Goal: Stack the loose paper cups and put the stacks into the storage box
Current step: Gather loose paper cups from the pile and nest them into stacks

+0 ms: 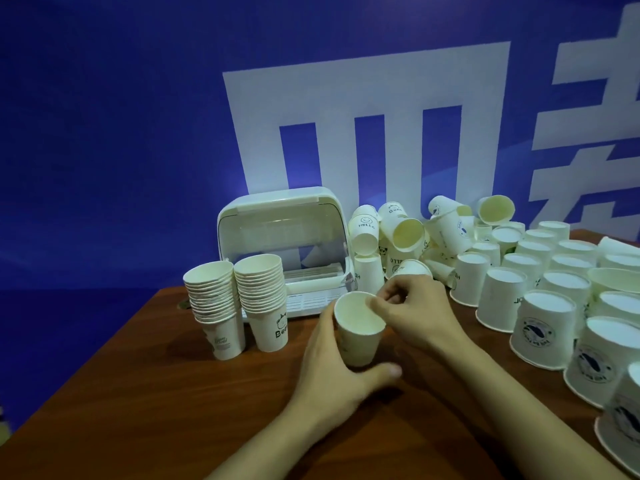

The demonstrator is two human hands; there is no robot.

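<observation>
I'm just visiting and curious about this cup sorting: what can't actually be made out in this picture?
- Head view: the upright cup's print, covered by the left hand.
- Whether the right hand pinches that cup's rim or only touches it: its fingertips blur together.
- The storage box's inside: hazy lid, two cup stacks in front.
- The upside-down cups on the right: cut off by the frame edge.

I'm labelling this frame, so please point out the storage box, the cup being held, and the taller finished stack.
storage box (280, 233), head view, on its clear lid.
held cup (358, 344), head view, on its outer wall.
taller stack (268, 332), head view, on its bottom cup.
</observation>
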